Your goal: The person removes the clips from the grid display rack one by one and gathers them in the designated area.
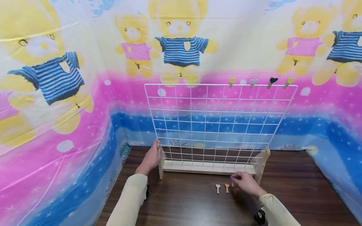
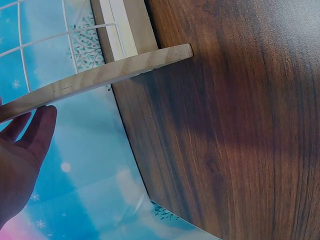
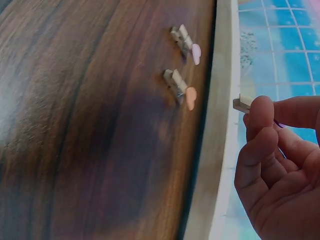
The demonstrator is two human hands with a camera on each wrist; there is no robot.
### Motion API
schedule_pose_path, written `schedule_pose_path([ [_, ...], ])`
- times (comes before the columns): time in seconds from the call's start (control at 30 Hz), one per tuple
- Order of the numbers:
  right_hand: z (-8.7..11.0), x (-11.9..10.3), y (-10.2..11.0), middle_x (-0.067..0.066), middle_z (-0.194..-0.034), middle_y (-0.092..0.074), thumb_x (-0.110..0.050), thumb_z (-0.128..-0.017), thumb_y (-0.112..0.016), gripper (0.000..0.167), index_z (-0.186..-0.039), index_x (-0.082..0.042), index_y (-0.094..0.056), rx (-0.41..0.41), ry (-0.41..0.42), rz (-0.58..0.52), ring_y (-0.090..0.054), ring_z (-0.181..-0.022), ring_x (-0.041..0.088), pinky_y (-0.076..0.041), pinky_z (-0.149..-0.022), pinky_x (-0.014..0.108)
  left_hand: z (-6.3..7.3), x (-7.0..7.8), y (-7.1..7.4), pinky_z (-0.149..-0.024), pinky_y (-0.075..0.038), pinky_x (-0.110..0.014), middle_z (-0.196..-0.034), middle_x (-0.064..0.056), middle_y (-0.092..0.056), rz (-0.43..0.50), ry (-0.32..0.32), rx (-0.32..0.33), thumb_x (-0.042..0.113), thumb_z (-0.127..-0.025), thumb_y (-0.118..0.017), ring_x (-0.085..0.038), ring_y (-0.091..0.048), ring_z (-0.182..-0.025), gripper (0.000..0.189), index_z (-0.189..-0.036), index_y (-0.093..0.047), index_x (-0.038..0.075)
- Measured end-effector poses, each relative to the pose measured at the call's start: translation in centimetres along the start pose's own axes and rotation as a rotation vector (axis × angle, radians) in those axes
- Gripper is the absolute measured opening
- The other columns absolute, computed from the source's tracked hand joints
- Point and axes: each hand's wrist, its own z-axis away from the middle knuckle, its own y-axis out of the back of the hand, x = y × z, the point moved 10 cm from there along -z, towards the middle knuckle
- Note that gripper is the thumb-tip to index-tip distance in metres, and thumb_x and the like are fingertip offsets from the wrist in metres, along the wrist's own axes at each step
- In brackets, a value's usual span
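A white wire grid (image 1: 207, 110) stands in a wooden base with end pieces. My left hand (image 1: 152, 157) holds the left wooden end piece (image 2: 100, 75) of this grid rack, fingers against its outer face. Between thumb and fingertips, my right hand (image 1: 246, 183) pinches a small wooden clothespin (image 3: 243, 104) with a purple heart, just above the table in front of the base; the fingers cover much of it. To its left lie a clothespin with an orange heart (image 1: 227, 188) and one with a pink heart (image 1: 217, 188).
Several heart clothespins are clipped along the grid's top wire at the right, including a white one (image 1: 254, 82) and a dark green one (image 1: 272, 82). The brown wood-grain table (image 1: 181, 204) lies beneath. A bear-print cloth (image 1: 93, 131) hangs behind and at the sides.
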Motion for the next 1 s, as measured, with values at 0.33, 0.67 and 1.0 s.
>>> schedule_pose_path([
  [0.33, -0.1, 3.4, -1.4, 0.002, -0.06, -0.057, -0.001, -0.087, -0.06, 0.009, -0.093, 0.003, -0.065, -0.072, -0.048, -0.007, -0.055, -0.049, 0.016, -0.044, -0.047, 0.028, -0.1, 0.0, 0.1, -0.087, -0.045, -0.052, -0.136, -0.024, -0.044, -0.004, -0.012, 0.009, 0.014, -0.103, -0.037, -0.038, -0.056, -0.109, 0.05, -0.148, -0.016, 0.012],
  [0.67, 0.2, 4.6, -1.6, 0.003, -0.061, -0.057, -0.002, -0.085, -0.063, 0.006, -0.091, 0.001, -0.066, -0.048, -0.083, 0.003, -0.054, -0.048, 0.016, -0.044, -0.044, 0.029, -0.1, 0.1, 0.2, -0.086, -0.046, -0.052, -0.133, -0.023, -0.047, -0.007, -0.016, 0.015, 0.015, -0.103, -0.037, -0.038, -0.056, -0.108, 0.049, -0.148, -0.017, 0.012],
  [1.0, -0.1, 5.1, -1.7, 0.001, -0.068, -0.057, -0.003, -0.088, -0.061, 0.006, -0.089, -0.003, -0.067, -0.02, -0.115, 0.08, -0.054, -0.049, 0.015, -0.043, -0.046, 0.028, -0.2, -0.1, 0.0, -0.086, -0.045, -0.051, -0.132, -0.022, -0.047, -0.016, -0.009, 0.013, 0.016, -0.103, -0.037, -0.037, -0.057, -0.107, 0.05, -0.148, -0.015, 0.013],
])
